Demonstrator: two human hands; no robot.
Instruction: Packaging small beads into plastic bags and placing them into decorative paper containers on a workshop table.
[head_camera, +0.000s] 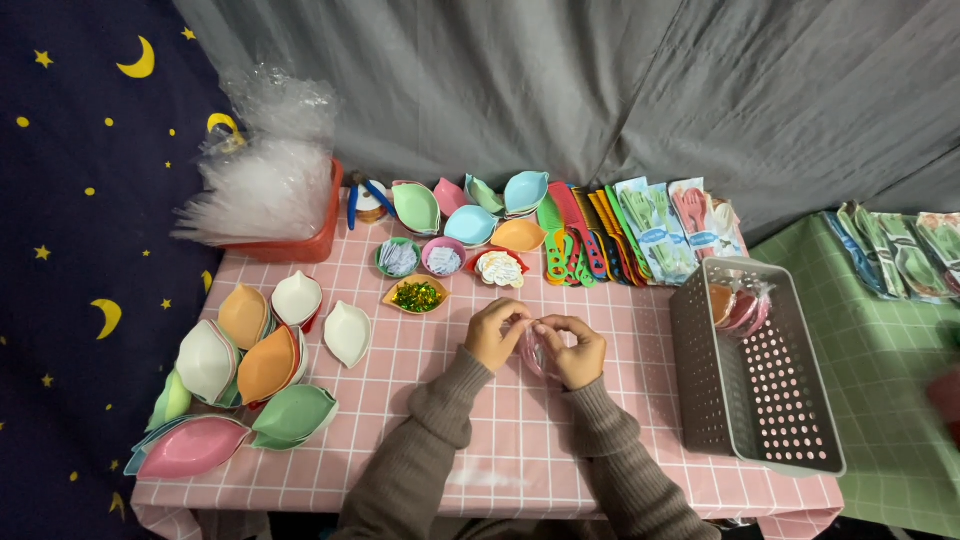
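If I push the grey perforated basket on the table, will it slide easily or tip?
The grey perforated basket looks like thin plastic, nearly empty, so probably light and easy to slide. Its wide, low shape suggests it would hardly tip. It lies near the table edge, so it might slip off.

The small clear pink item (534, 352) is mostly hidden between the hands. At three o'clock, a red blur (946, 395) is cut by the edge. The grey basket's (790, 400) contents at two o'clock are partly masked by its wall.
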